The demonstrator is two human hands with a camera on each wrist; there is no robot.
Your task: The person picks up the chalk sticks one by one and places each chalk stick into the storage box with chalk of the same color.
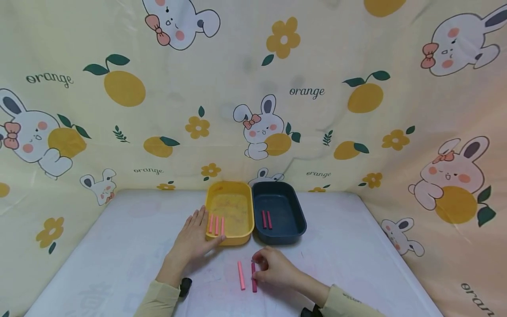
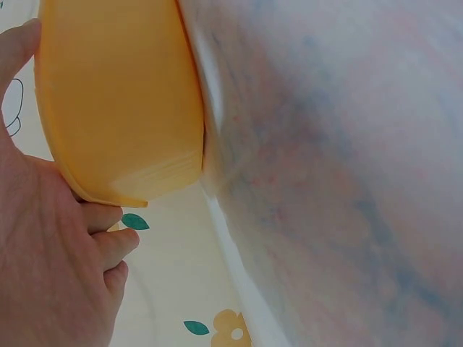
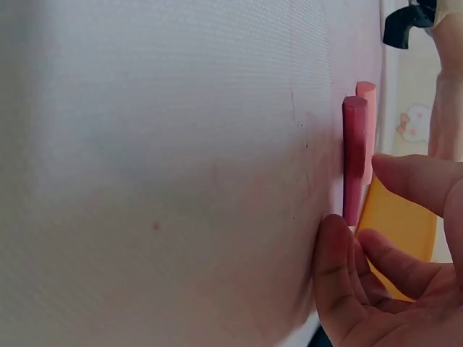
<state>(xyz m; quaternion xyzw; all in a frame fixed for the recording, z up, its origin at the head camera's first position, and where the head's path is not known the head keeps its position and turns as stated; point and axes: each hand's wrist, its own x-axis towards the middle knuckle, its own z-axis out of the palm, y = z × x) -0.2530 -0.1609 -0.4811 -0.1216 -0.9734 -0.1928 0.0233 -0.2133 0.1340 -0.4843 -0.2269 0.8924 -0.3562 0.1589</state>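
The left hand (image 1: 192,235), just left of the frame's centre, lies with its fingers extended along the left side of the yellow tray (image 1: 233,202), its thumb reaching across the tray's near rim. In the left wrist view, the hand rests against the tray's edge at the left of the frame, thumb and fingers spread apart.

The right hand (image 1: 273,267), below centre, reaches over a loose dark red stick (image 1: 254,287). Its fingers are bent but spaced from the thumb, with a gap showing in the right wrist view; whether a fingertip touches the stick cannot be told. That stick lies on the table (image 1: 119,246) at the lower middle of the frame, and a loose pink stick (image 1: 241,276) lies just to its left, apart from it in the head view.

Three pink sticks (image 1: 216,225) lie in the lower left of the yellow tray. To its right and right beside it stands the dark blue tray (image 1: 281,198), with two dark red sticks (image 1: 270,220) side by side in its left part. A printed cloth (image 1: 237,66) with rabbits, oranges and flowers fills the upper frame.
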